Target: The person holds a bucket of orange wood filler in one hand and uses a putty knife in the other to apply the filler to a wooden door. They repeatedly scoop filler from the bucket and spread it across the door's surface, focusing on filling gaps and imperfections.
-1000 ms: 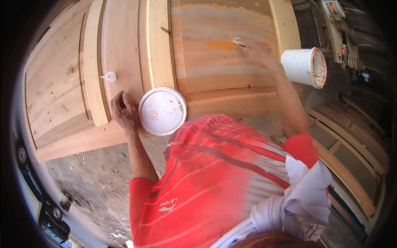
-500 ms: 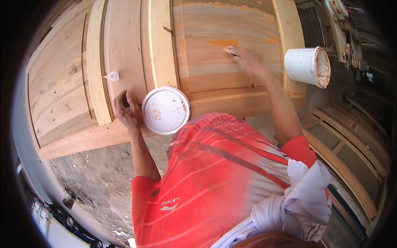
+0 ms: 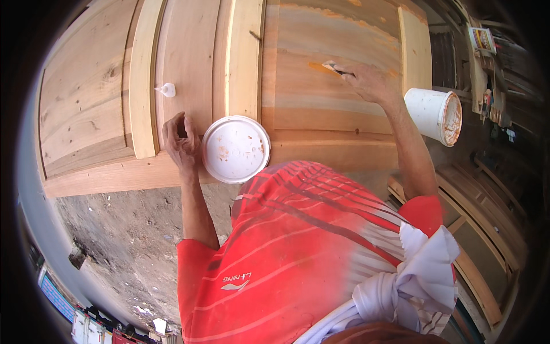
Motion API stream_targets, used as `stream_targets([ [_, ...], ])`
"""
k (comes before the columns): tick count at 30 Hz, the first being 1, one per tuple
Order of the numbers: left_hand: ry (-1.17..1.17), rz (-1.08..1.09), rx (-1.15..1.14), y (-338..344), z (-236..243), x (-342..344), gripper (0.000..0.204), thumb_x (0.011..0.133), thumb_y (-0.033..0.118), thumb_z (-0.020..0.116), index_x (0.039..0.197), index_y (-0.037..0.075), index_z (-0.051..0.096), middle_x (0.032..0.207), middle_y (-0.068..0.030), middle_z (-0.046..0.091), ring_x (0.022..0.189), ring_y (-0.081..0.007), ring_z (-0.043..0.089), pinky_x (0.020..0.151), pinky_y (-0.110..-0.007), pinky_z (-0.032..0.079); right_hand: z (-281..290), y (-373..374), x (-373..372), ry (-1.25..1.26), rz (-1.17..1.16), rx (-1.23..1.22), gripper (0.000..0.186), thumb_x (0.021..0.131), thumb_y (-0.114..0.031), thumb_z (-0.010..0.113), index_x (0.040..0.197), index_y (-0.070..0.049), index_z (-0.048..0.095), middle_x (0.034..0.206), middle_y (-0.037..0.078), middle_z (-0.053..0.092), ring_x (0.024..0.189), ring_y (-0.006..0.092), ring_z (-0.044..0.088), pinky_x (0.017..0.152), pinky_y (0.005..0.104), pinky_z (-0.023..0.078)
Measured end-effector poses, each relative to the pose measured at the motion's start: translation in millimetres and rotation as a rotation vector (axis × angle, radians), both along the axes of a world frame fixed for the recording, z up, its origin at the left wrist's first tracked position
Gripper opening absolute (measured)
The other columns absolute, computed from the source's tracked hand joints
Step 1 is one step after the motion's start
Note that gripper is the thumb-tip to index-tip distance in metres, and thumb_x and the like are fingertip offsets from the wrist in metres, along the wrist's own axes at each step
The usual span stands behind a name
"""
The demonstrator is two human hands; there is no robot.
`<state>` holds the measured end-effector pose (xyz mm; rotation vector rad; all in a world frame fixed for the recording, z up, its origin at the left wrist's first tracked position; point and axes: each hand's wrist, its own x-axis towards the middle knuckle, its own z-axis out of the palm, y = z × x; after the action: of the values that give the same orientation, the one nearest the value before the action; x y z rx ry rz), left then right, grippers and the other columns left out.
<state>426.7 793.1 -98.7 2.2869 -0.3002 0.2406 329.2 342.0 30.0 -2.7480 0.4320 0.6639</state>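
A large wooden door (image 3: 189,63) lies flat in front of me. My right hand (image 3: 369,83) grips a small putty knife (image 3: 332,67), its blade on an orange smear of filler (image 3: 318,67) on the door panel. My left hand (image 3: 180,140) rests with curled fingers on the door's lower rail, empty, just left of a round white lid (image 3: 236,149) stained with orange filler. A small white cap-like object (image 3: 167,89) sits on the panel above my left hand.
A white bucket (image 3: 434,114) with orange-stained rim stands on the ground at the right of the door. More wooden door frames (image 3: 487,241) lie at the lower right. Bare rough concrete floor (image 3: 114,229) is below the door.
My right hand with the putty knife has shifted slightly left and down across the orange smear. The left hand and the lid stay put.
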Motion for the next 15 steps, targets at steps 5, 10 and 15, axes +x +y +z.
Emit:
stream_targets([
  [5, -0.032, -0.019, -0.019, 2, -3, 4, 0.02, 0.1, 0.018, 0.07, 0.114, 0.005, 0.072, 0.103, -0.013, 0.07, 0.093, -0.0277, 0.07, 0.08, -0.038, 0.058, -38, 72, 40, -0.165, -0.165, 0.199, 0.046, 0.096, -0.025, 0.057, 0.14, -0.015, 0.066, 0.086, 0.02, 0.07, 0.085, 0.037, 0.068, 0.081, 0.0492, 0.052],
  [10, 0.029, -0.004, -0.047, -1, 1, 4, 0.018, 0.099, 0.017, 0.07, 0.113, 0.005, 0.072, 0.103, -0.0125, 0.071, 0.093, -0.0275, 0.069, 0.08, -0.037, 0.057, -59, 98, 68, -0.231, -0.206, 0.214, 0.046, 0.094, -0.023, 0.055, 0.135, -0.006, 0.066, 0.089, 0.023, 0.071, 0.084, 0.0397, 0.069, 0.081, 0.0509, 0.054],
  [15, -0.004, -0.007, -0.058, -1, -2, 6, 0.017, 0.098, 0.015, 0.071, 0.112, 0.005, 0.073, 0.101, -0.0126, 0.071, 0.092, -0.0272, 0.068, 0.076, -0.038, 0.058, -91, 118, 69, -0.222, -0.225, 0.078, 0.047, 0.094, -0.022, 0.052, 0.136, -0.004, 0.063, 0.094, 0.027, 0.072, 0.09, 0.043, 0.071, 0.085, 0.0542, 0.055],
])
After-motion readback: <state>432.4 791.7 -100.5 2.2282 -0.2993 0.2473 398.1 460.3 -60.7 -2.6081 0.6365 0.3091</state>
